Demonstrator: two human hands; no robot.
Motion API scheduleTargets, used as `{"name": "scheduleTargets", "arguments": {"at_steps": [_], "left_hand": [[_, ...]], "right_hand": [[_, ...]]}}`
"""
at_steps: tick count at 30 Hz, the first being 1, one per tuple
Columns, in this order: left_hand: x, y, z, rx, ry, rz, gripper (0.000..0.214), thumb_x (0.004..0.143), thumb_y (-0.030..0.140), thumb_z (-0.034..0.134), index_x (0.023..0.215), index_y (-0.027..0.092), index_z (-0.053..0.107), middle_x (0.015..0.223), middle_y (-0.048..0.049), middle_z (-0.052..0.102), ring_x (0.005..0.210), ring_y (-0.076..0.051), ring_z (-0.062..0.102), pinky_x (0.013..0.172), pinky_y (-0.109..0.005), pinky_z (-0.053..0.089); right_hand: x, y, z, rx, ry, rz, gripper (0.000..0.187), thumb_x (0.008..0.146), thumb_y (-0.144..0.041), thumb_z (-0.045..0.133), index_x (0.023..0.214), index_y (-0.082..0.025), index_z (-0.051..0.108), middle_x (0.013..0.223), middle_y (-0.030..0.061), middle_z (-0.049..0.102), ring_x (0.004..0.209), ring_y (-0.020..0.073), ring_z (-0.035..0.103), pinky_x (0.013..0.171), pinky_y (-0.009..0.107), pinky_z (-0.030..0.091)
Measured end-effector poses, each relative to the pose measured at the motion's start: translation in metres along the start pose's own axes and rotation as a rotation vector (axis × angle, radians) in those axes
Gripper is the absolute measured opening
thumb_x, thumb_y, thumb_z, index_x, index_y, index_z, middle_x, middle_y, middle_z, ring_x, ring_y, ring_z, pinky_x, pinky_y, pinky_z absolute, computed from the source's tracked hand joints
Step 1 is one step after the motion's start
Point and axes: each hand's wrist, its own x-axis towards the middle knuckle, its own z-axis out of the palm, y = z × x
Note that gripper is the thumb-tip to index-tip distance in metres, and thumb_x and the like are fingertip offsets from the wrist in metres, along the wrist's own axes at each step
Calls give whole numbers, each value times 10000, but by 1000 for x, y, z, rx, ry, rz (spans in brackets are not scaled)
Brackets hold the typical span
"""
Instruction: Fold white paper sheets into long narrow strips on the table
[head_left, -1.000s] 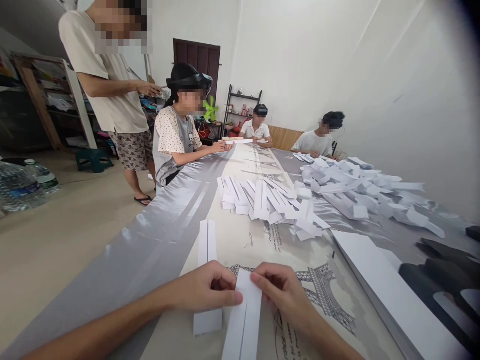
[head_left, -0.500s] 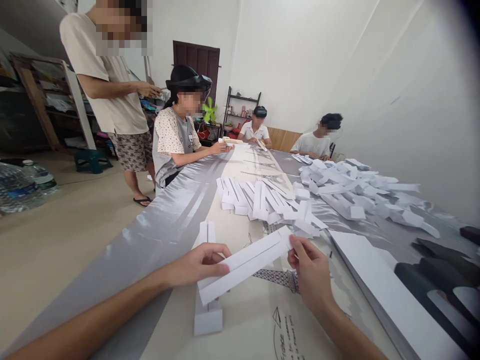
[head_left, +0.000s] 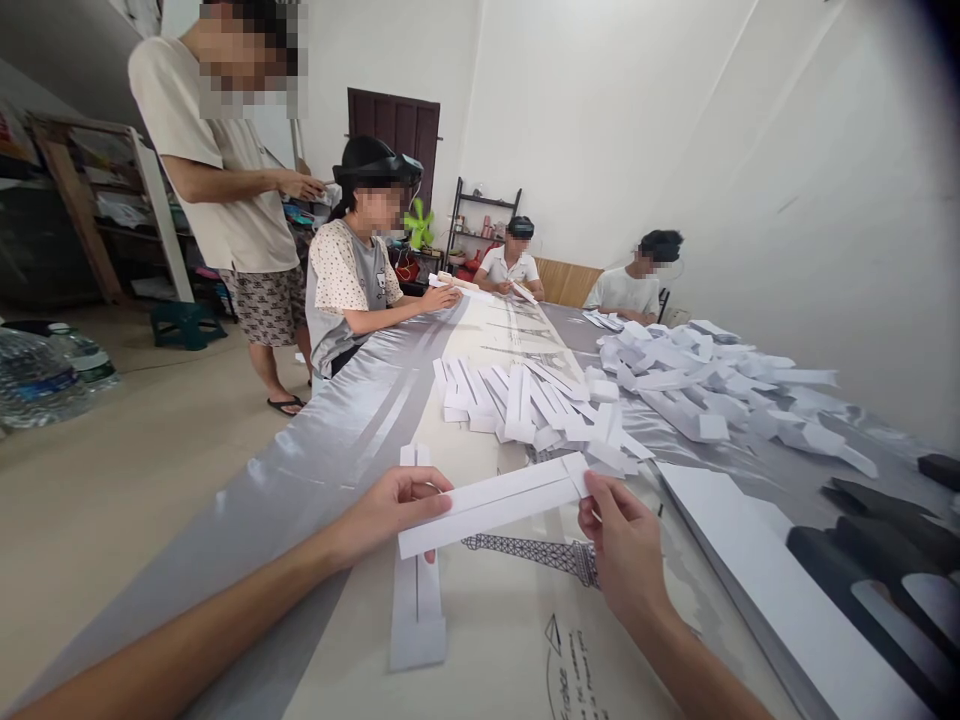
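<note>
Between my two hands a folded white paper strip [head_left: 499,503] is held up over the table, its right end slightly higher. My left hand [head_left: 401,510] grips the left part, thumb on top and fingers beneath. At the other end, my right hand [head_left: 619,525] pinches the folded tip between thumb and fingers. Beneath the held strip, a second folded paper strip [head_left: 418,625] lies lengthwise on the printed cloth, partly covered by my left hand and the held piece. Beyond my hands, a pile of similar folded paper strips [head_left: 517,400] rests on the table.
A larger heap of folded white papers [head_left: 705,370] spreads across the right side. A stack of flat white paper [head_left: 750,560] lies nearer, beside black objects [head_left: 862,560] I cannot make out. Several people sit or stand around the table [head_left: 315,450]. Water bottles [head_left: 45,370] stand on the floor at left.
The left end of the held paper strip has risen, so it lies closer to level. My left hand has moved up slightly with it; my right hand keeps its pinch.
</note>
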Motion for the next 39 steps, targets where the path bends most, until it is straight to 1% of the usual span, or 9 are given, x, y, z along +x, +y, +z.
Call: {"name": "scheduleTargets", "arguments": {"at_steps": [8, 14, 21, 27, 30, 33, 37, 39], "left_hand": [[1, -2, -1, -1, 14, -8, 405, 859, 543, 717, 974, 158, 674, 776, -31, 699, 562, -146, 677, 490, -196, 452], [0, -2, 0, 5, 5, -10, 383, 871, 527, 711, 983, 161, 683, 817, -39, 709, 569, -142, 676, 503, -202, 465], [1, -1, 0, 26, 9, -22, 407, 855, 538, 722, 980, 153, 680, 798, -44, 712, 561, -152, 678, 495, -208, 473], [0, 0, 2, 25, 20, -25, 407, 832, 538, 742, 968, 158, 684, 792, -36, 707, 555, -146, 664, 493, -210, 469], [1, 1, 3, 31, 87, -20, 405, 819, 537, 751, 955, 162, 683, 771, -22, 694, 532, -131, 636, 489, -208, 448], [3, 2, 1, 31, 212, 5, 406, 804, 526, 764, 992, 176, 682, 782, -7, 689, 524, -117, 607, 519, -216, 445], [6, 0, -7, -9, 401, 54, 434, 806, 548, 755, 1045, 191, 693, 755, 13, 649, 574, -115, 588, 567, -215, 433], [8, -3, -11, -23, 461, 74, 459, 806, 566, 749, 1063, 189, 697, 750, 9, 631, 610, -122, 587, 570, -211, 418]], "right_hand": [[1, 1, 1, -15, -7, -6, 326, 839, -534, 727, 786, -217, 671, 635, -28, 450, 572, 134, 361, 516, 268, 326], [-1, -2, 1, -21, -31, 3, 327, 851, -534, 714, 773, -221, 661, 639, -28, 446, 573, 133, 355, 513, 265, 320], [1, 0, 0, -25, -36, 6, 352, 844, -551, 716, 788, -206, 672, 637, -23, 446, 558, 127, 353, 498, 274, 320], [-1, -5, 0, -22, -58, 17, 358, 838, -553, 725, 762, -208, 661, 646, -22, 448, 565, 123, 358, 498, 263, 334], [-2, -6, 1, -32, -47, 6, 373, 832, -568, 723, 748, -210, 655, 632, -25, 446, 559, 125, 355, 498, 268, 336], [-3, -6, 1, -52, -36, -1, 372, 840, -573, 710, 744, -218, 652, 632, -25, 461, 559, 129, 360, 504, 274, 334], [-5, -5, 3, -75, -53, 7, 381, 865, -566, 689, 727, -214, 641, 639, -22, 465, 569, 129, 363, 514, 276, 327], [-6, -5, 4, -80, -64, 5, 401, 864, -572, 688, 699, -212, 622, 624, -24, 451, 566, 131, 354, 511, 279, 317]]}}
